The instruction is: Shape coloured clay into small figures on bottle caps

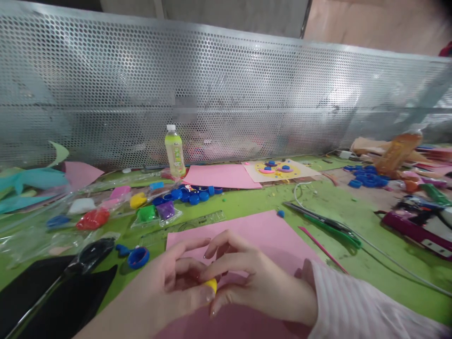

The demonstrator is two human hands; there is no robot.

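Perforated mesh (212,84) backs the green table (268,194) I'm watching from my remote seat. Far left, teal paper (35,181) lies behind a spread of clear bags with a red packet (92,219) among them; nearer me is some black material (70,292). A blue cup (138,257) sits just beside the left hand (173,282), which pinches some yellow clay (212,285) with its thumb. Behind, a green packet (146,214) and a purple one (165,210) lie near a clear ruler (197,221), with a bottle (174,153) upright farther back. Mid-view, the right hand (256,273) closes on the same clay from the other side, over a pink sheet (271,235); fingers cover most of the lump, so I can't fairly judge its shape. Both hands block the sheet's near part. A blue ball (280,213) rests by its far corner. Rightward come a pink stick (323,250), a black-and-green tool (328,226), blue caps (369,178) and an amber bottle (399,150), with a purple case (411,230) nearer.
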